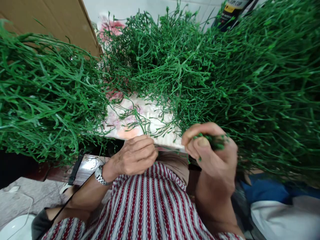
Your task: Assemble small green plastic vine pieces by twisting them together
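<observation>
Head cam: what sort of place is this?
Probably a home workspace used for piecework, not a factory. Heaps of green plastic sprigs lie on a floral cloth, with a cardboard box behind. The right hand pinches a small bunch of sprigs; the left hand is curled shut beside it.

Thin green sprigs (212,140), bunched and tangled, sit pinched in my right hand (212,156), right of centre.

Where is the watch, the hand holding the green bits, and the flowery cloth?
watch (100,175), head view, on its face.
right hand (212,153), head view, on its knuckles.
flowery cloth (140,123), head view, on a bare patch.
</observation>
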A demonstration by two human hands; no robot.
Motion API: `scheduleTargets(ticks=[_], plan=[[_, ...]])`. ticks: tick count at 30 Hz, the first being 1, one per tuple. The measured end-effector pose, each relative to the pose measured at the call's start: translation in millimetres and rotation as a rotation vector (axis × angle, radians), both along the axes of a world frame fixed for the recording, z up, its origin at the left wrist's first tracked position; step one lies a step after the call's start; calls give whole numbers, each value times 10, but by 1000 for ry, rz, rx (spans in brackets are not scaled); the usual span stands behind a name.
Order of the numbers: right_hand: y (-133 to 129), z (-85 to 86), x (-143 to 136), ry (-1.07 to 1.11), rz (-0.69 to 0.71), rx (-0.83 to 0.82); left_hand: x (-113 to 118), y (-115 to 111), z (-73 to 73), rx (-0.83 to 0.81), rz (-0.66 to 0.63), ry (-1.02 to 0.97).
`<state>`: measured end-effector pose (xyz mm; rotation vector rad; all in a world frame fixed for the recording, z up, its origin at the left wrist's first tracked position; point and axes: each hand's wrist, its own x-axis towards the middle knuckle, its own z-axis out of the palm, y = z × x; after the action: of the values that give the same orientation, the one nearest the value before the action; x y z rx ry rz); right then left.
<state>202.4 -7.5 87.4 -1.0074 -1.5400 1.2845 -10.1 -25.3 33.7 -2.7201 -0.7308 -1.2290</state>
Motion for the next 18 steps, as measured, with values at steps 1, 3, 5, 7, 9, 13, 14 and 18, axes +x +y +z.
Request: scheduleTargets(ticks=[1, 3, 5, 7, 9, 13, 14, 18], plan=[[53, -23, -26, -12, -6, -13, -12, -19, -13, 24, 15, 7], [136, -92, -99, -58, 35, -30, -34, -63, -52, 53, 60, -6], [164, -183, -186, -128, 136, -80, -52, -108, -108, 64, 111, -32], [141, -283, -265, -130, 232, -153, -65, -141, -167, 49, 167, -53], [95, -382, -316, -62, 342, -254, -72, -154, -206, 18, 210, -56], [45, -510, -310, 67, 451, -365, -83, -136, -182, 10, 175, -73], [48, -514, -294, 54, 448, -341, -84, -134, -161, 7, 154, -89], [78, -437, -251, -113, 399, -132, -39, -191, -90, -165, 122, -309]])
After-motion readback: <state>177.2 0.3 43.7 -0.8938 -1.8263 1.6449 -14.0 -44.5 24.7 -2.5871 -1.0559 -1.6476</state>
